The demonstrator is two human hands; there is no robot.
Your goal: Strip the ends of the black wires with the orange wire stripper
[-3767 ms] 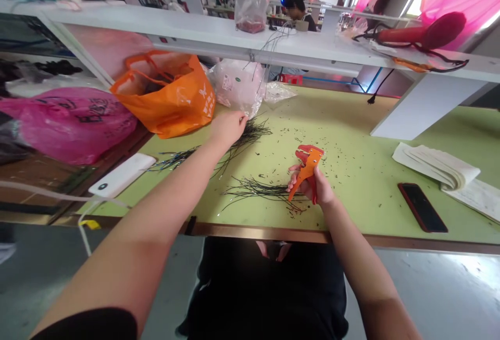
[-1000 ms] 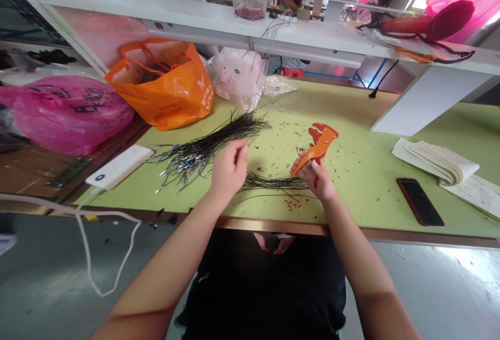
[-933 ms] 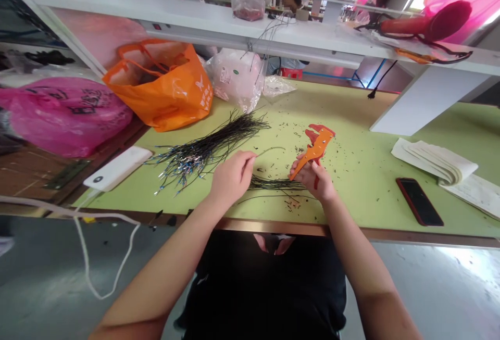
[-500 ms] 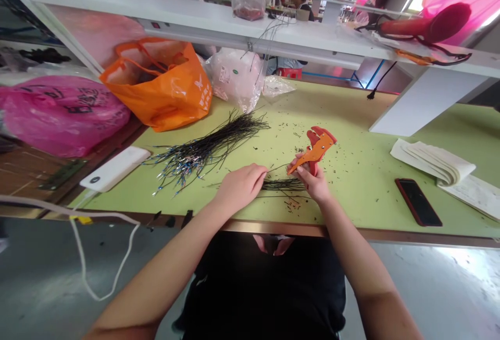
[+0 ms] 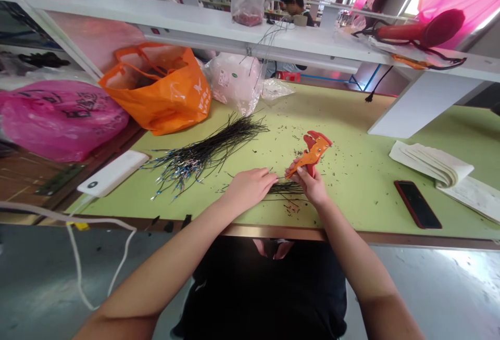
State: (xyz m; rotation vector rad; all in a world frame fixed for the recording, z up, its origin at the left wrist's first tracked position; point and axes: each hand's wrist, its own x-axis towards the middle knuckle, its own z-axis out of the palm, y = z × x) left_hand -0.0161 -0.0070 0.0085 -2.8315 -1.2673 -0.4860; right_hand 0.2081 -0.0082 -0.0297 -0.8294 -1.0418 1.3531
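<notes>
My right hand (image 5: 311,184) is wrapped round an orange and red wire stripper (image 5: 312,156), its jaws pointing up and away. Close to its left, my left hand (image 5: 253,186) pinches a thin black wire (image 5: 282,177) that reaches toward the right fingers. Beneath and between both hands lies a small bundle of black wires (image 5: 289,189). A larger bundle of black wires (image 5: 219,145), with blue and silver ends, rests farther left on the green table (image 5: 351,184).
Left of the wires are a white power bank (image 5: 113,173), an orange bag (image 5: 164,95) and a pink bag (image 5: 62,116). A phone (image 5: 417,203) and papers (image 5: 433,163) lie at right. Dark scraps dot the table. Beyond the shelf (image 5: 195,27) sits a person (image 5: 295,4).
My left hand has shifted right, closer to my right hand, and less wire shows between them. The wire stripper has moved slightly left.
</notes>
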